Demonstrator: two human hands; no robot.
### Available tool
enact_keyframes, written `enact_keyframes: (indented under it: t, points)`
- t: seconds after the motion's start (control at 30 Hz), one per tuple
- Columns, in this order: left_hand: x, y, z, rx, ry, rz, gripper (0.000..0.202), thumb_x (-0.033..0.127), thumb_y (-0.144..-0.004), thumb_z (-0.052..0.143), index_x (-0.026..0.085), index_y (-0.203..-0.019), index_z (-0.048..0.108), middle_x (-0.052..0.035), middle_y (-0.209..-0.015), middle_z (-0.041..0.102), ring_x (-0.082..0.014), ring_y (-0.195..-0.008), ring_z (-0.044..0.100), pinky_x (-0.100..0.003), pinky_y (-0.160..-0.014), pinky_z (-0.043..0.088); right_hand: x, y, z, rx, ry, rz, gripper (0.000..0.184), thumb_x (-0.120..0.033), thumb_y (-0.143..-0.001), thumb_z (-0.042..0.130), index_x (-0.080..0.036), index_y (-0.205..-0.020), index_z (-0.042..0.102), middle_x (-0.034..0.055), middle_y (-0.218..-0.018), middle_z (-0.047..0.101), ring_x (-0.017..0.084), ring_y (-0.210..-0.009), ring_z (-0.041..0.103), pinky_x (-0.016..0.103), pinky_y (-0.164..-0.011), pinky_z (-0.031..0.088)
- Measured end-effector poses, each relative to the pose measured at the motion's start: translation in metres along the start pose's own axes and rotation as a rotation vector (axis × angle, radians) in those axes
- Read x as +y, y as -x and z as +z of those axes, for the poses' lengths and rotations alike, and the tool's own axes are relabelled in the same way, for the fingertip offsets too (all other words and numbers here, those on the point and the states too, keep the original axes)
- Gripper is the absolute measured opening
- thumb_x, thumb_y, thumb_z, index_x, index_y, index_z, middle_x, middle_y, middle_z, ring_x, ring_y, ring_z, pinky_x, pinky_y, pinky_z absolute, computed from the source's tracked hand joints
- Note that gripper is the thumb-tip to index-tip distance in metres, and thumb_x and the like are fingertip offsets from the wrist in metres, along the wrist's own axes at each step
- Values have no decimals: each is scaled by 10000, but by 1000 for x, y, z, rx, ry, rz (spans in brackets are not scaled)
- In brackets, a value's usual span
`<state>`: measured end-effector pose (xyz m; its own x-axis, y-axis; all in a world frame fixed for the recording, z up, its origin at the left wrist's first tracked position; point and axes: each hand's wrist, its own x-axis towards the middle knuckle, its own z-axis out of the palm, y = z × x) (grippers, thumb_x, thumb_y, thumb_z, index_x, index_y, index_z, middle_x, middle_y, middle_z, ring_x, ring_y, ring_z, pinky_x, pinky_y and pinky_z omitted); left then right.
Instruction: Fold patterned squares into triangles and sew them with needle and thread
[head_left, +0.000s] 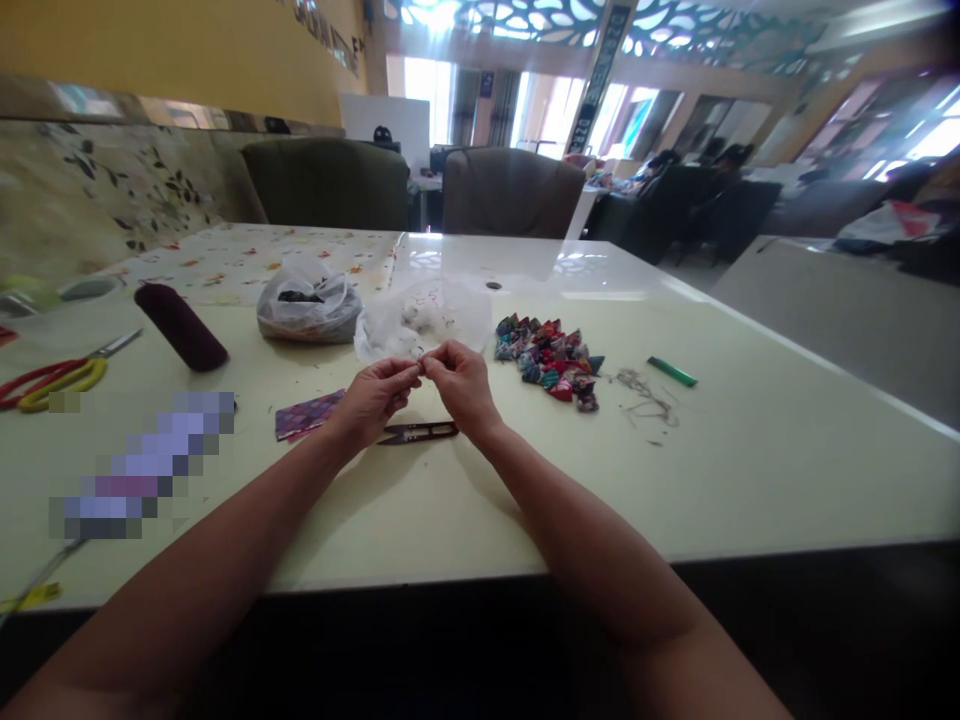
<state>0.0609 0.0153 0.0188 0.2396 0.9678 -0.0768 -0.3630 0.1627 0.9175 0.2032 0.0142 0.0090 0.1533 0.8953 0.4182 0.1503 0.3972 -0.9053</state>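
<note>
My left hand (379,395) and my right hand (461,385) meet over the table, their fingertips pinched together. Whatever lies between them is too small to make out. Below them lie dark thread snips (420,433), partly behind my right hand. Patterned purple fabric pieces (307,414) rest left of my left hand, which partly covers them. Just beyond both hands is a clear plastic bag (469,310) with white fluffy stuffing (424,315). To the right of my right hand sits a pile of small stuffed patchwork fabric pieces (551,360), pointed in shape.
Left on the table (780,450) are scissors (64,385), a dark maroon cylinder (181,327), a blurred-out device (150,460) with a cable and another plastic bag (309,305). Thread scraps (646,397) and a green cutter-like tool (672,371) lie right. Chairs (514,192) stand behind; people sit farther back.
</note>
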Motion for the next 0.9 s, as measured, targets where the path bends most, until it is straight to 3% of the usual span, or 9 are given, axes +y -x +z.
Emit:
enact_keyframes:
  t: [0.9]
  points:
    - [-2,2,3,-19,-24,21,469,365,-466,988,100,-727,702,-16,-664,621,-29,-509,414,-158,-441,271,-2,2,-2,-30,-19,29,138,-279,-765,628,-181,-672,600,-19,-646,591,123,-647,507,269,-643,415]
